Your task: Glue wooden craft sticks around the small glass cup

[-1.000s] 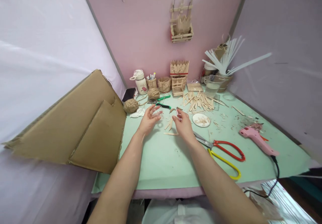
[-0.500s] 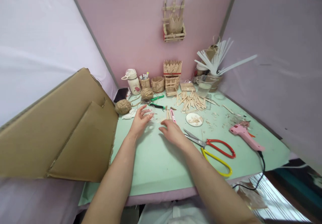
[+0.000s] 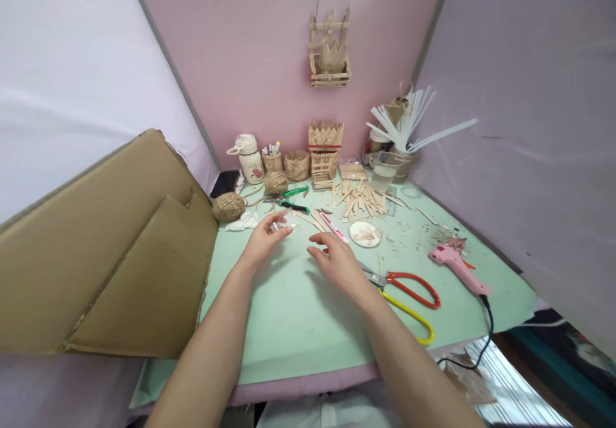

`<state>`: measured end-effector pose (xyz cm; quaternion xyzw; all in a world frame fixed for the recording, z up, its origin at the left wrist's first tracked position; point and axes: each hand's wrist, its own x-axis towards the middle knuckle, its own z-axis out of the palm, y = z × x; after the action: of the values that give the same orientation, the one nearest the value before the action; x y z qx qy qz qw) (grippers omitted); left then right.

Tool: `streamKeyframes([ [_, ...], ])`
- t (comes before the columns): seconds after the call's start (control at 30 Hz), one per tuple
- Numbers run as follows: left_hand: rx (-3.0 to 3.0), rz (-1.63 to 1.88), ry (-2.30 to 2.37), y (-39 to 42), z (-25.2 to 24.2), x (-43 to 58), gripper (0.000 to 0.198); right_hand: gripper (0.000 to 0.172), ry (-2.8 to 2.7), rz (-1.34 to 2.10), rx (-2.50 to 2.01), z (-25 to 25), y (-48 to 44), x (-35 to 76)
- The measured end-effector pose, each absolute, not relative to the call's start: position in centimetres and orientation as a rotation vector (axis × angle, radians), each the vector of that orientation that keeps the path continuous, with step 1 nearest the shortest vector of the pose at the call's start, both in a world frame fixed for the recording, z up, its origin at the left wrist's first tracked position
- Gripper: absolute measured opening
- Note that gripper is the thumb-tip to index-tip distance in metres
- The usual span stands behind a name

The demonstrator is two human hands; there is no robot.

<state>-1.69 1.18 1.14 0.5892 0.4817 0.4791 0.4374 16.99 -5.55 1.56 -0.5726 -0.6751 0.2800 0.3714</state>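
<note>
My left hand (image 3: 262,242) is curled around a small see-through plastic piece (image 3: 292,221), whose exact kind I cannot make out. To its right my right hand (image 3: 337,261) hovers above the green tabletop (image 3: 293,325), thumb and fingers apart, holding nothing that I can see. Just beyond the hands lie a pink craft knife (image 3: 333,227) and a few flat wooden sticks (image 3: 315,221). Large scissors (image 3: 409,280) with one red and one yellow handle rest beside my right forearm, their blades partly hidden by my right hand and wrist.
A white dish of wood scraps (image 3: 364,235) and a pile of wooden sticks (image 3: 360,198) sit right of centre. The pink glue gun (image 3: 459,267) trails a cord off the right edge. Twine balls (image 3: 229,206), green-handled pliers (image 3: 294,207) and a tall cardboard panel (image 3: 158,274) stand leftward.
My right hand has shifted slightly right, away from the left, and its fingers are a little more spread. The sticks and pink knife show more clearly. The whole view has shifted slightly.
</note>
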Motion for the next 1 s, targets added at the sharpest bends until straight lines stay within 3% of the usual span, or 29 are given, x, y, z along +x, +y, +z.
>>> streamKeyframes([
  [0.13, 1.552, 1.127, 1.305, 0.7, 1.5, -1.5, 0.055, 0.019, -1.689, 0.742, -1.467, 1.3, -5.6, 17.5],
  [0.33, 2.045, 0.983, 1.517, 0.9, 0.8, -1.7, 0.032, 0.019, -1.777, 0.756, -1.463, 2.5, -7.3, 18.1],
  [0.47, 2.118, 0.949, 1.481, 1.3, -0.3, -1.5, 0.037, 0.018, -1.929, 0.68, -1.446, 4.9, -7.8, 21.5],
  [0.57, 2.149, 1.016, 1.5, 1.5, -0.6, -1.2, 0.035, 0.018, -1.973, 0.492, -1.626, 6.9, -4.9, 27.0],
  [0.63, 2.141, 1.072, 1.528, 1.5, -0.5, -1.1, 0.035, 0.018, -1.83, 0.282, -1.972, 8.1, -1.3, 31.4],
  [0.73, 2.047, 1.131, 1.569, 1.3, 0.0, -1.0, 0.036, 0.041, -1.616, 0.126, -2.226, 8.9, 4.3, 37.3],
  [0.83, 1.898, 1.164, 1.599, 1.1, 0.3, -1.0, 0.036, 0.051, -1.541, 0.09, -2.352, 8.2, 8.0, 40.8],
  [1.0, 1.715, 1.23, 1.551, 1.3, 0.0, -1.1, 0.032, 0.025, -1.529, 0.002, -2.381, 6.3, 9.1, 42.3],
])
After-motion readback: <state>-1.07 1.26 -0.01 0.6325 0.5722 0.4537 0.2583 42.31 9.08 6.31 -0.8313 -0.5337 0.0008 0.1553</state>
